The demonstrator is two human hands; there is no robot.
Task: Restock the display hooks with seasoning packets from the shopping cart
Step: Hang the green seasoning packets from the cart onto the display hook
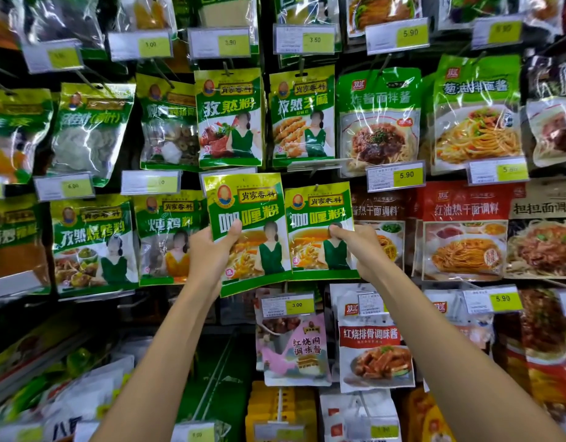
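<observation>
The held curry powder packet [248, 218] is gripped at its left edge by the left hand [208, 253], with the thumb across the front and the fingers behind. The neighbouring curry powder packet [320, 237] is pinched at its right edge by the right hand [358, 247], thumb on the face. The two packets are held side by side, edges touching, in the row below the cumin powder packet [229, 119]. The neighbouring one seems to hang by its top hole, though its hook is barely made out. Whether the held one is threaded yet cannot be told. For a clean hang, the punched hole should be lined up with the hook tip. The packet should be kept flat and slid fully back, and the hung stock steadied so nothing is pushed off. The shopping cart is not in view.
</observation>
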